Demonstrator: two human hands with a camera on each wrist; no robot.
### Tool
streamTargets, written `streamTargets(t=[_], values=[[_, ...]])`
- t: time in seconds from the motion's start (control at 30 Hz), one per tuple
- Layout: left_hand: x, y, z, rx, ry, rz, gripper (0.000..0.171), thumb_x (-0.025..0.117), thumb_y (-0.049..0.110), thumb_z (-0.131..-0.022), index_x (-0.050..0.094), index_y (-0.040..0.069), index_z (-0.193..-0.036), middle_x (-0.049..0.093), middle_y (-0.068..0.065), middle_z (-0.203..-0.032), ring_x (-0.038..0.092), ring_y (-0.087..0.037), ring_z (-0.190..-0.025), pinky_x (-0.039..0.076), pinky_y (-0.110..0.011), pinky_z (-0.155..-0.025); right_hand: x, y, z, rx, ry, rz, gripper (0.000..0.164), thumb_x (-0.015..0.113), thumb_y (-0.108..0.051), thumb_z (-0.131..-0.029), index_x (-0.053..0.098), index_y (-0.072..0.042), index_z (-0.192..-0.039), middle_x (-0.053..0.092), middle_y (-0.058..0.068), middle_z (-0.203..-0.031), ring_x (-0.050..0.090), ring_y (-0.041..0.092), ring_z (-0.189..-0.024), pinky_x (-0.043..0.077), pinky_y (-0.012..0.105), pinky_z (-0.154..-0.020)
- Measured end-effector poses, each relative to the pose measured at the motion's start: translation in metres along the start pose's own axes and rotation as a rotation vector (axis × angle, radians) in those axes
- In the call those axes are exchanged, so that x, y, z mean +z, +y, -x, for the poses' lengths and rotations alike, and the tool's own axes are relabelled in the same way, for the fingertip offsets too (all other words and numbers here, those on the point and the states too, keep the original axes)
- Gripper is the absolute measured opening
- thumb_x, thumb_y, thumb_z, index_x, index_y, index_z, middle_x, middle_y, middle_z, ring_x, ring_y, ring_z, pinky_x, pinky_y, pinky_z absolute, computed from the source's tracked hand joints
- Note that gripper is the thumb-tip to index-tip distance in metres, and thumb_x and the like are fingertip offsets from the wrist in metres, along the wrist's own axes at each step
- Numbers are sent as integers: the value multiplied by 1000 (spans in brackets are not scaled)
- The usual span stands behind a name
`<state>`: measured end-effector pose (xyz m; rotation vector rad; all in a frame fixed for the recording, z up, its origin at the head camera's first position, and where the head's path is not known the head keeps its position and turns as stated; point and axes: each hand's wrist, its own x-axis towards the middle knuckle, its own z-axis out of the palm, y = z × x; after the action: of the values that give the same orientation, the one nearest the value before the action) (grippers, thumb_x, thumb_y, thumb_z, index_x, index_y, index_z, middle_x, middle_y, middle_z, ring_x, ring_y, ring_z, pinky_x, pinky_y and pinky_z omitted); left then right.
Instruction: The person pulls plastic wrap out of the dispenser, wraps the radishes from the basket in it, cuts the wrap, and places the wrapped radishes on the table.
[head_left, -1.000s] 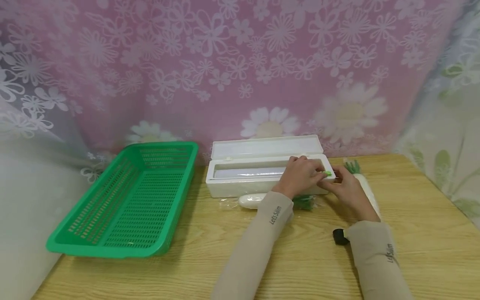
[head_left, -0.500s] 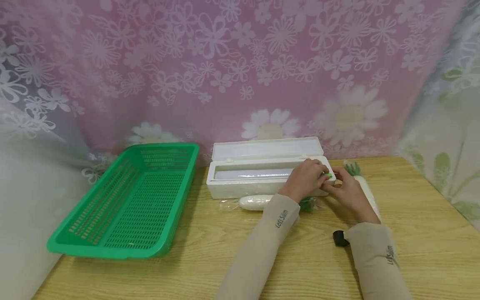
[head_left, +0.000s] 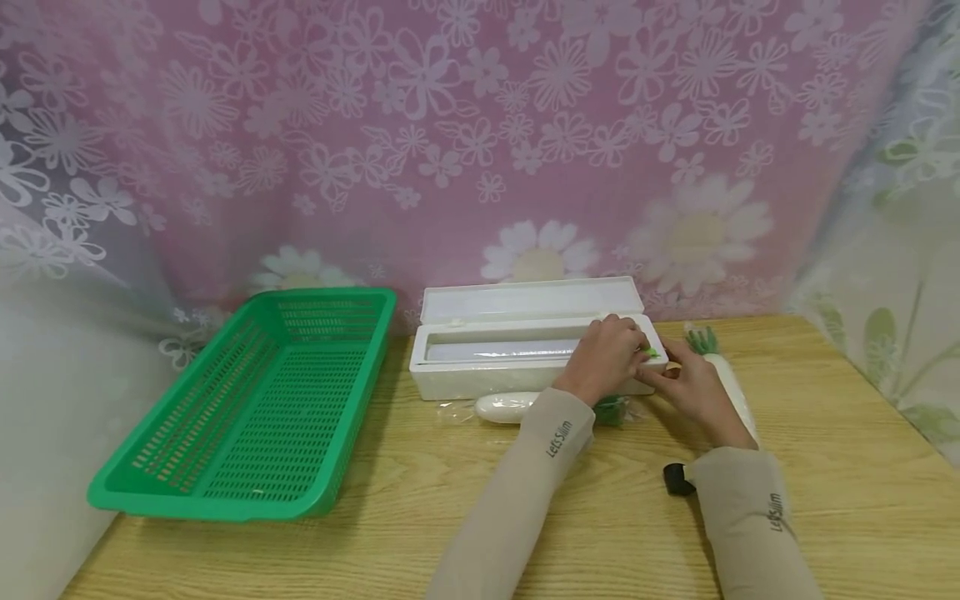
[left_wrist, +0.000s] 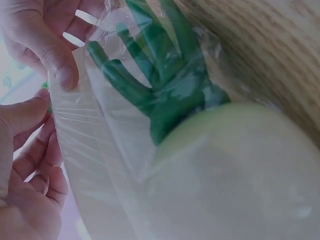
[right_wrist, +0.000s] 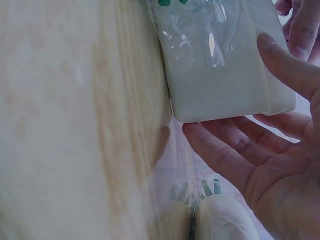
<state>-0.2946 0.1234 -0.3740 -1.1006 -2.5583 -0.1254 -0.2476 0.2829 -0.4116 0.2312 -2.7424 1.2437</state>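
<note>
A white cling film dispenser lies lengthwise on the table with its lid raised, a film roll inside. At its right end my left hand pinches a small green slider on the top edge, mostly hidden by the fingers. My right hand grips that same end, thumb on the front wall and fingers against the end face, as the right wrist view shows. Below the left hand, a film-wrapped white radish with green stalks lies along the dispenser's front, partly behind my sleeve.
Another white radish with green stalks lies right of the dispenser, partly behind the right hand. A green basket stands to the left. A floral curtain hangs behind the wooden table. A black piece sits beside the right cuff.
The left hand has shifted slightly right along the dispenser's edge since one second ago, then stayed nearly still. The right hand keeps its place at the end.
</note>
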Motion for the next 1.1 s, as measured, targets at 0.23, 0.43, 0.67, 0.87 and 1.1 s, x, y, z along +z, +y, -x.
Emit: streamTargets(t=[0.23, 0.43, 0.67, 0.87, 1.1], values=[[-6, -5, 3, -7, -21, 86, 18, 70, 27, -98, 80, 17, -109, 73, 6, -105, 62, -10, -92, 48, -22, -87, 3, -5, -1, -15, 15, 13, 72, 66, -30, -100, 35, 7, -153, 50, 32, -135, 63, 45, -105, 56, 38, -73], [-12, -11, 6, 0, -41, 99, 18, 70, 26, -98, 79, 15, -110, 73, 4, -104, 62, -11, -93, 48, -22, -88, 1, -4, -1, -18, 34, 27, 70, 68, -27, -100, 37, 9, -151, 53, 34, -130, 63, 48, -105, 57, 48, -76], [-13, -13, 9, 4, -71, 97, 20, 68, 25, -99, 78, 14, -112, 73, 3, -106, 63, -11, -95, 46, -19, -89, 0, 0, 1, -17, 32, 30, 69, 68, -24, -100, 36, 11, -151, 54, 34, -127, 63, 49, -104, 58, 47, -76], [-14, -15, 11, -12, -81, 89, 20, 68, 25, -99, 78, 15, -113, 73, 3, -107, 62, -11, -96, 47, -21, -92, 1, 0, 0, -36, 45, 29, 69, 68, -21, -99, 36, 13, -149, 61, 32, -114, 67, 43, -94, 57, 31, -66], [-18, -27, 20, -7, -89, 114, 19, 68, 23, -99, 78, 13, -111, 73, 1, -106, 63, -13, -97, 47, -23, -94, -3, 3, 2, -27, 53, 33, 71, 69, -26, -99, 36, 13, -149, 66, 30, -108, 67, 43, -98, 57, 38, -71]])
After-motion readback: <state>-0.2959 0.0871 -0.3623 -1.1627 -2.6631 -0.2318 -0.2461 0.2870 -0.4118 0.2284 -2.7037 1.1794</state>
